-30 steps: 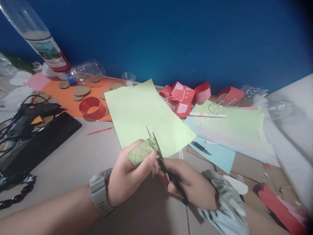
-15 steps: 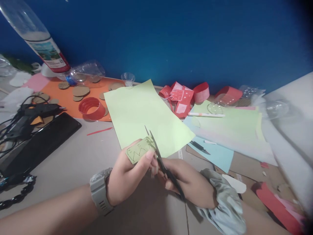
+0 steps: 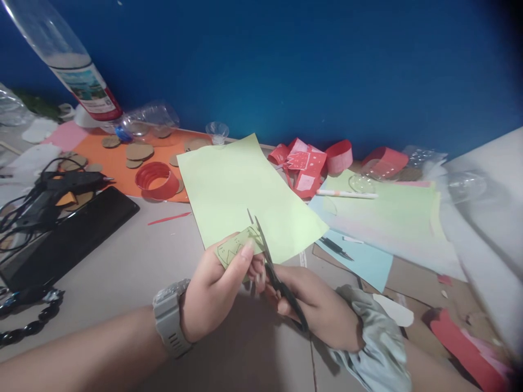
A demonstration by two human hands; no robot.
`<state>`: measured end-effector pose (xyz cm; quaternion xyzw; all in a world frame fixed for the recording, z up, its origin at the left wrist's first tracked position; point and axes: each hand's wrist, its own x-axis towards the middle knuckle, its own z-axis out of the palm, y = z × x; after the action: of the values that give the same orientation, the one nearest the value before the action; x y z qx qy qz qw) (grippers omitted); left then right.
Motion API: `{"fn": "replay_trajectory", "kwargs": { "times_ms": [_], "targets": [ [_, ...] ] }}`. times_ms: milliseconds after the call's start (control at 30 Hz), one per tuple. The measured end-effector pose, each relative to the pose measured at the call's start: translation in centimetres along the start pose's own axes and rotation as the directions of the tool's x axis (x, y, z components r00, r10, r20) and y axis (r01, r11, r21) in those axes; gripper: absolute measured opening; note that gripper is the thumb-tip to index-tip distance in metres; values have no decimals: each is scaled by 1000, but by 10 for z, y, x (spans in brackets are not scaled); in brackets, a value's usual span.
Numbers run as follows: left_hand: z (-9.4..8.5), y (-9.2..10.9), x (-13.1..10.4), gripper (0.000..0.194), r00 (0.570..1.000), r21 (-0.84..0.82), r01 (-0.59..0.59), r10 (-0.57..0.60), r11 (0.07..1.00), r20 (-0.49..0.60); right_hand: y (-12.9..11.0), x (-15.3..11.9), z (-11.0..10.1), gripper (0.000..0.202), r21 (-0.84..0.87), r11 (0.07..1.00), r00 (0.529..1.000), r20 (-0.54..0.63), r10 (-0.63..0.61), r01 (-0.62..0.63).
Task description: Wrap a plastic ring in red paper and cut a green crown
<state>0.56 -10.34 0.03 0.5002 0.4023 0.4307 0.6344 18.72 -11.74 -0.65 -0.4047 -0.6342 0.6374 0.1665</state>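
My left hand (image 3: 223, 288) pinches a small piece of light green paper (image 3: 227, 250) between thumb and fingers. Zigzag pen lines and tiny marks are drawn on the piece, partly covered by the thumb. My right hand (image 3: 314, 302) is closed round the handles of black scissors (image 3: 281, 286). The blades stand slightly apart at the right end of the green piece, pointing away from me. Whether they touch the paper I cannot tell. Behind both hands lies a large sheet of light green paper (image 3: 241, 185).
Left are a glue gun (image 3: 44, 196), a black phone-like slab (image 3: 73, 234), a red ring (image 3: 156, 181) and cardboard discs on orange paper. A large bottle (image 3: 81, 81) stands behind. Red paper pieces (image 3: 306, 163), a white pen (image 3: 347, 194) and a craft knife (image 3: 335, 247) lie right.
The thumb of my left hand has shifted over the small green piece, covering more of the drawing. The scissors have barely moved. The whole view has slid slightly.
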Motion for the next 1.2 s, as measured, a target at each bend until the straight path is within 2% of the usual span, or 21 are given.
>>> {"fn": "replay_trajectory", "kwargs": {
  "times_ms": [167, 400, 633, 967, 1200],
  "targets": [
    [0, 1, 0, 35, 1000, 18, -2, 2, 1000, 2, -2, 1, 0, 54, -30, 999, 1000, -11, -13, 13],
    [0, 1, 1, 34, 1000, -5, -10, 10, 1000, 6, -6, 1, 0, 47, -12, 1000, 1000, -11, -8, 8],
    [-1, 0, 0, 33, 1000, -10, 11, -11, 1000, 11, -6, 3, 0, 52, -13, 1000, 1000, -17, 2, -2],
    [3, 2, 0, 34, 999, -32, 33, -33, 999, -21, -11, 3, -1, 24, -93, 995, 999, -46, -29, 24],
    [2, 3, 0, 36, 999, 8, 36, -36, 999, -26, -11, 3, -1, 17, -88, 996, 998, -49, -33, 29]
  ]
}}
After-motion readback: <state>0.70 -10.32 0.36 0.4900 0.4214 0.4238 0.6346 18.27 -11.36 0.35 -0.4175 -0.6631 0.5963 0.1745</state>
